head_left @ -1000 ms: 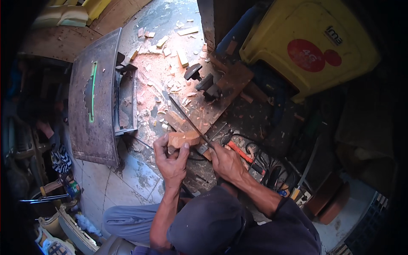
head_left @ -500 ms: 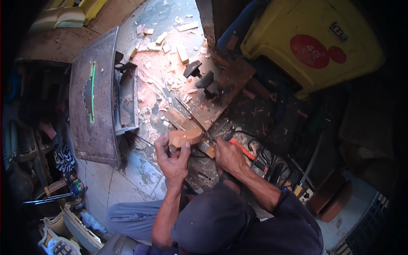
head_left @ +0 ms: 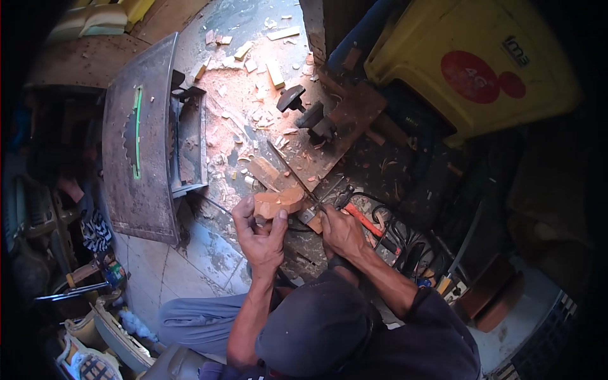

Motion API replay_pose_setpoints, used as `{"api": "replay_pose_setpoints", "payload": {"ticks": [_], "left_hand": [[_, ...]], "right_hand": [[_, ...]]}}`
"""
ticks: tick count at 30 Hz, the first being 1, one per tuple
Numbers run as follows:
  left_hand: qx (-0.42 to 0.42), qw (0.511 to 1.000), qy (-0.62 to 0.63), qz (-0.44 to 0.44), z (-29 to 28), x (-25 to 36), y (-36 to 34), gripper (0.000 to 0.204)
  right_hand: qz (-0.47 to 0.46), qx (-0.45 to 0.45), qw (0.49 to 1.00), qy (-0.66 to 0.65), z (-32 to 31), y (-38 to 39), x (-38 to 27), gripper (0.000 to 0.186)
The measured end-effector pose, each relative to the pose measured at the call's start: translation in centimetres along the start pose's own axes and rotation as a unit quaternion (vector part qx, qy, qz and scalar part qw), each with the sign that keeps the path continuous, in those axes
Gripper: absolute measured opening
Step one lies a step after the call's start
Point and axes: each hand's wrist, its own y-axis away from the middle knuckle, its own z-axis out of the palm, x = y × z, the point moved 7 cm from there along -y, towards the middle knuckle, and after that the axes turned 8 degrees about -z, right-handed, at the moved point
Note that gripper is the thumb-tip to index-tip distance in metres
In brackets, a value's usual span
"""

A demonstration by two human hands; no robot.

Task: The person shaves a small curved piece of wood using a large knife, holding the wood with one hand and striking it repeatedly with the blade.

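My left hand (head_left: 261, 235) grips a block of orange-brown wood (head_left: 277, 202) by its near side, thumb on the front and fingers behind. The block's faces look cut and rounded at one end. In my right hand (head_left: 344, 234) is a long, thin, dark file (head_left: 292, 166), its handle hidden by the fist. It slants away to the far left, passing close to the block's right end; whether the two touch I cannot tell. Beneath them a wooden board (head_left: 263, 172) lies near a wider brown plank (head_left: 345, 136) with black clamp-like knobs (head_left: 309, 116).
A metal saw table (head_left: 140, 145) with a toothed blade stands on the left. Wood offcuts (head_left: 274, 75) and reddish sawdust (head_left: 228, 95) cover the far floor. An orange-handled tool (head_left: 362, 219) and black cables (head_left: 396, 234) lie right of my right hand. A yellow plastic chair (head_left: 418, 50) stands far right.
The whole view has shifted slightly. Both hands keep their grips, and the file and the wood block stay in nearly the same place relative to each other.
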Motion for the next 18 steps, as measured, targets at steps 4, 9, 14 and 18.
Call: {"api": "replay_pose_setpoints", "payload": {"ticks": [4, 9, 14, 18], "left_hand": [[-0.005, 1.000, 0.010, -0.011, 0.4, 0.2, -0.8, 0.059], [-0.016, 0.999, -0.009, 0.035, 0.0, 0.0, -0.4, 0.059], [-0.012, 1.000, -0.006, 0.011, -0.3, -0.3, -0.2, 0.060], [0.017, 1.000, -0.011, 0.005, -0.5, -0.2, 0.0, 0.060]], "right_hand": [[-0.063, 0.096, 0.991, -0.070, -1.7, -1.5, -2.2, 0.021], [0.025, -0.035, 0.999, -0.010, 0.7, -0.5, 1.3, 0.021], [0.035, -0.033, 0.999, 0.014, 1.0, -0.3, 0.8, 0.024], [-0.065, 0.115, 0.982, -0.134, -2.7, -0.4, -2.6, 0.023]]}}
